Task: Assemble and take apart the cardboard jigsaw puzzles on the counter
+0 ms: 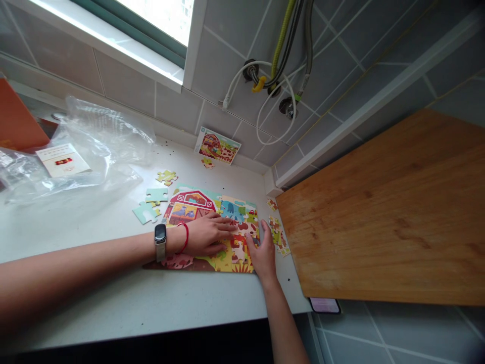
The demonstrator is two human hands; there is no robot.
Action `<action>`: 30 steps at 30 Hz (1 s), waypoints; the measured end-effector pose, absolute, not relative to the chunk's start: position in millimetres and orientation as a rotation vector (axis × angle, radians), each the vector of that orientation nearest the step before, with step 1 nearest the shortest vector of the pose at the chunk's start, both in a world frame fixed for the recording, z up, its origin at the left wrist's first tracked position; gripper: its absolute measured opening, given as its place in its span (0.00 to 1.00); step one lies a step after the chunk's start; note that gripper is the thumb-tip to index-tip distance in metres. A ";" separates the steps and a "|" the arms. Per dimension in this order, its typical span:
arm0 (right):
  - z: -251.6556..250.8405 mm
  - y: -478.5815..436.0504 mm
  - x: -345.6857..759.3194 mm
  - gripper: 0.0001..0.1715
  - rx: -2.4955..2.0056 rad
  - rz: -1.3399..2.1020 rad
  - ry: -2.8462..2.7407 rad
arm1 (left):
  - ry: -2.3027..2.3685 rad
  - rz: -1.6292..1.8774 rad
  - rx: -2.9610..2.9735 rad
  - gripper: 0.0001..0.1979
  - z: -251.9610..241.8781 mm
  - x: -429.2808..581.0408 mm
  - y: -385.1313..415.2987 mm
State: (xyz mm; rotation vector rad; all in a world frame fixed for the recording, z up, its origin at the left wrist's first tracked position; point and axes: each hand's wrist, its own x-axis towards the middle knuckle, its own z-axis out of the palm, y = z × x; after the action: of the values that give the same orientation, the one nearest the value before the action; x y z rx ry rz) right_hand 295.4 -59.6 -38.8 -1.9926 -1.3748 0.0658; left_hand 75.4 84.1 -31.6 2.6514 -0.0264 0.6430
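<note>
Wooden cutting board (382, 212) out at three o'clock! Crumpled plastic bag (109, 136) at ten, hoses (281, 45) up at twelve.

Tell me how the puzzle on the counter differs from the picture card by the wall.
The puzzle is far larger than the picture card. The puzzle is made of interlocking pieces, while the card is one whole sheet. The left hand and right hand rest on the puzzle, while nothing covers the card. Both show a colourful farm with a red barn.
</note>
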 end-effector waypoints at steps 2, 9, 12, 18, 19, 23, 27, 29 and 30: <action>-37.9 -59.4 295.3 0.30 -1.988 0.032 -1.419 | -0.027 0.645 2.652 0.20 -31.3 75.2 84.3; -37.9 -58.9 293.8 0.29 -1.967 -0.001 -1.381 | 0.007 0.562 2.728 0.20 -28.0 74.5 83.6; -39.3 -59.0 293.4 0.32 -1.975 0.003 -1.331 | 0.010 0.555 2.730 0.21 -27.8 74.3 84.0; -41.7 -59.0 292.9 0.30 -1.962 0.024 -1.305 | 0.006 0.509 2.739 0.16 -22.9 73.1 84.5; -42.2 -58.9 292.9 0.30 -1.955 0.021 -1.301 | 0.007 0.500 2.742 0.15 -21.6 72.8 84.4; -43.5 -58.0 293.3 0.30 -1.914 0.013 -1.290 | 0.003 0.481 2.744 0.15 -16.6 72.4 83.8; -43.0 -57.6 294.1 0.28 -1.878 0.046 -1.277 | 0.003 0.491 2.758 0.15 -15.9 72.4 83.8; -42.1 -57.9 294.7 0.27 -1.860 0.068 -1.274 | -0.018 0.506 2.768 0.15 -17.3 72.2 84.2; -41.6 -58.1 295.2 0.27 -1.848 0.072 -1.270 | -0.032 0.516 2.772 0.15 -18.1 71.9 84.3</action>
State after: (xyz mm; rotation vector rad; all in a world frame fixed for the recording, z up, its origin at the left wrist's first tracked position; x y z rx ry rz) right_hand 295.2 -58.1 -41.6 -1.8477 -1.2696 0.0716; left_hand 71.9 84.3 -18.1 2.7720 -0.0319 0.5161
